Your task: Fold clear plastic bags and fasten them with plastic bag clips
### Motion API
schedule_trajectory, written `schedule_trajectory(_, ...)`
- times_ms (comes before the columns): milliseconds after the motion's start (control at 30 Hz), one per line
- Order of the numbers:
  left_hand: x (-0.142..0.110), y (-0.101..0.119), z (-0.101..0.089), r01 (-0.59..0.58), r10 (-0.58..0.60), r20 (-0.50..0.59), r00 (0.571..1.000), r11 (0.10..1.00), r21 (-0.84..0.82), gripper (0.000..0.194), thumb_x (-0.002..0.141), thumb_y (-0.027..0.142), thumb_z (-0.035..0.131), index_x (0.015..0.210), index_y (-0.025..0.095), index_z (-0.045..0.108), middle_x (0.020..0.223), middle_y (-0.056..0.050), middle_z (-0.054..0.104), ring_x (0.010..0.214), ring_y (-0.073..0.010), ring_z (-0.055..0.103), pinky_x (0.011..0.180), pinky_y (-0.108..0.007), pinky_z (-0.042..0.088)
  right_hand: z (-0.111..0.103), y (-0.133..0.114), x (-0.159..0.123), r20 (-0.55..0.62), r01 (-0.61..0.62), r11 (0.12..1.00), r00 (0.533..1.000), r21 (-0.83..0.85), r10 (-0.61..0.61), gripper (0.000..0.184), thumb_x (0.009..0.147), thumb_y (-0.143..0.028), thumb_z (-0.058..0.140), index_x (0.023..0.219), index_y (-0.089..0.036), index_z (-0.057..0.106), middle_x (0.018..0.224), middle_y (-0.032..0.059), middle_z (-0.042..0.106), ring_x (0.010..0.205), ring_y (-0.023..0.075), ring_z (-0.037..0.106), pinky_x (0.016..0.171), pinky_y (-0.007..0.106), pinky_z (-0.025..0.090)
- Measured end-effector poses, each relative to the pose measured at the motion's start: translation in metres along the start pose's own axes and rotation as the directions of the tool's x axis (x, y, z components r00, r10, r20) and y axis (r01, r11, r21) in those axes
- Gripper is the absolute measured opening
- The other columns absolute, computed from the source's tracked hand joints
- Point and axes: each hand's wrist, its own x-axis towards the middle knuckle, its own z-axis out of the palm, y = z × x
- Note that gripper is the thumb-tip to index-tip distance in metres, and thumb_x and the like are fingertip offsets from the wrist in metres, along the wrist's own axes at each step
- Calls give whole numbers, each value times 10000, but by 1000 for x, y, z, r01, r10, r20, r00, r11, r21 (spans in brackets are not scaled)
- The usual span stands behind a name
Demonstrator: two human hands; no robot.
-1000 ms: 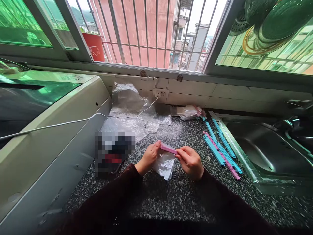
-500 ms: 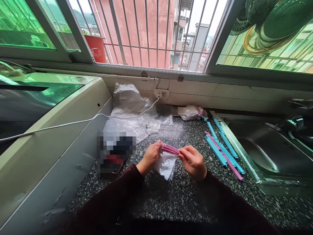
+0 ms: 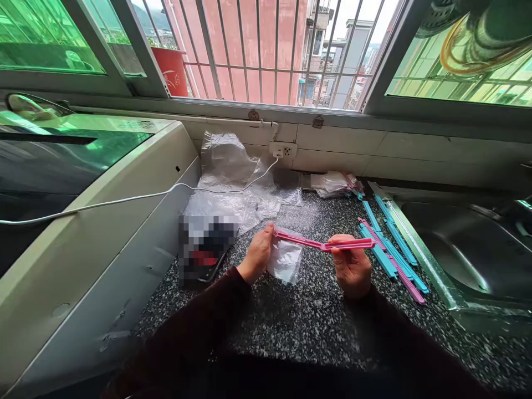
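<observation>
A pink bag clip (image 3: 300, 239) is folded open, its two arms joined at a hinge near the middle. My left hand (image 3: 261, 252) pinches the clip's left end. A small clear plastic bag (image 3: 286, 260) hangs below that left arm, close to my left fingers; whether they grip the bag too is hidden. My right hand (image 3: 352, 267) is closed on the clip's right arm, thumb in front. To the right of my right hand, several blue bag clips (image 3: 384, 257) and a pink one (image 3: 409, 284) lie on the counter.
A speckled counter (image 3: 299, 327) runs between a large white appliance (image 3: 166, 199) on the left and a steel sink (image 3: 453, 249). Clear plastic sheeting (image 3: 224, 166), a partly blurred phone (image 3: 211, 266), a white cable (image 3: 166, 193) and a pile of small bags (image 3: 330, 183) lie behind.
The pink clip, folded together over the bag before, has swung open. My right hand has moved right with one arm of it, while my left hand keeps its end.
</observation>
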Motion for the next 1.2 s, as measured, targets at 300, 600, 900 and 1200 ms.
schedule_trajectory(300,-1,5,1,-16,13,-54,998,999,-39,463,690,585,576,546,151,506,530,43,459,487,-73,387,492,-212,324,1,4,2,57,-42,990,998,131,35,72,823,-206,515,882,-204,473,903,60,554,784,164,586,651,333,523)
schedule_trajectory(600,1,1,-1,18,-18,13,1000,999,-27,469,667,604,580,565,147,559,536,20,516,514,-95,442,522,-224,350,-3,3,10,224,110,988,971,-109,-83,116,782,-130,575,884,-180,596,786,40,633,706,153,608,637,293,523)
schedule_trajectory(900,-6,12,0,124,-90,222,971,982,-143,295,530,319,752,720,121,644,654,-3,614,574,-96,507,552,-199,369,-7,4,11,148,109,977,986,-181,-83,92,797,-164,577,885,-189,592,788,40,634,704,154,621,612,281,535)
schedule_trajectory(1200,-9,11,1,79,-61,297,953,996,-46,296,554,344,777,716,121,669,664,-3,635,613,-89,522,620,-207,388,-12,12,17,18,67,958,998,-277,-65,54,789,-184,590,841,-195,603,773,29,640,643,146,600,570,275,515)
